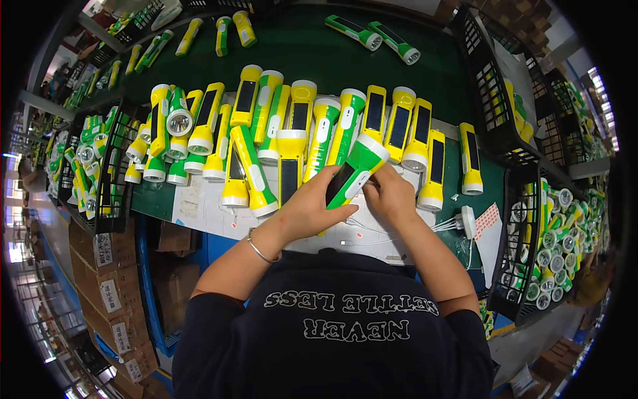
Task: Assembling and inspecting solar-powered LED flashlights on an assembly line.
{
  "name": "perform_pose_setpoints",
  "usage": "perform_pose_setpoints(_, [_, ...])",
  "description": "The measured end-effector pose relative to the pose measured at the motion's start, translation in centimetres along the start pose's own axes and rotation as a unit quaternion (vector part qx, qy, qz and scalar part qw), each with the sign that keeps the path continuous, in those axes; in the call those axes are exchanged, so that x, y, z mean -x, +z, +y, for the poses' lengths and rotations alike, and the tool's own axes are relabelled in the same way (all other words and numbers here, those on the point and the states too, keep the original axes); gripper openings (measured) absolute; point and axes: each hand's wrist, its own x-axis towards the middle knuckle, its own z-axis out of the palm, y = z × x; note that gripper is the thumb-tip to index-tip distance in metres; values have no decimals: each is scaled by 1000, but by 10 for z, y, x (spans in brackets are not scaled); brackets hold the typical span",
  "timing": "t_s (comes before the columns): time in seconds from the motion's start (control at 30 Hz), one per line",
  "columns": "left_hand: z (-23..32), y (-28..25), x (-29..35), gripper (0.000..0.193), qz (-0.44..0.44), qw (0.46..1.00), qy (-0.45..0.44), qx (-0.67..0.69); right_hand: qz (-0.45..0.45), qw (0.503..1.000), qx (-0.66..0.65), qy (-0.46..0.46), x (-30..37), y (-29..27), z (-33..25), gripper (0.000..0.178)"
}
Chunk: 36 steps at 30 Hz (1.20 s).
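Note:
A green and yellow flashlight (357,171) with a white head and a dark solar panel is tilted up in front of me, head toward the upper right. My left hand (309,207) is closed around its lower body, thumb along the underside. Close by its head, my right hand (393,197) has curled fingers, partly behind the flashlight; what they grip is hidden. Thin white cables (432,227) run under my right hand from a white charging block (468,221). Beyond my hands, several more flashlights (322,133) lie in a packed row.
Black crates full of flashlights stand at the left (111,179) and right (518,259); another crate (488,86) sits at the far right. More flashlights (362,32) lie across the green table (292,40). A red-dotted sheet (487,223) lies near the right edge, cardboard boxes (100,279) below left.

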Motion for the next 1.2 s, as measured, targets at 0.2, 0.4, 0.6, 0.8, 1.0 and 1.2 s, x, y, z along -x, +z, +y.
perform_pose_setpoints(0.2, [-5, 7, -3, 62, 80, 992, 42, -89, -118, 872, -468, 79, 8, -54, -7, 12])
perform_pose_setpoints(0.4, [1, 17, -10, 64, 63, 992, 56, -92, -124, 859, -484, 108, 7, -61, -2, 13])
perform_pose_setpoints(0.6, [7, 24, -8, 60, 136, 969, 62, -196, -96, 860, -485, 127, 8, -53, -4, 12])
perform_pose_setpoints(0.8, [9, 25, -11, 57, 148, 962, 72, -220, -71, 847, -512, 123, 8, -48, -3, 12])
perform_pose_setpoints(1.0, [12, 21, -27, 56, 158, 978, 19, 132, -40, 977, -206, -42, 23, -73, -15, 36])
perform_pose_setpoints(1.2, [15, 26, -29, 65, 68, 950, 79, 293, 90, 939, -284, -174, 19, -94, -26, 38])
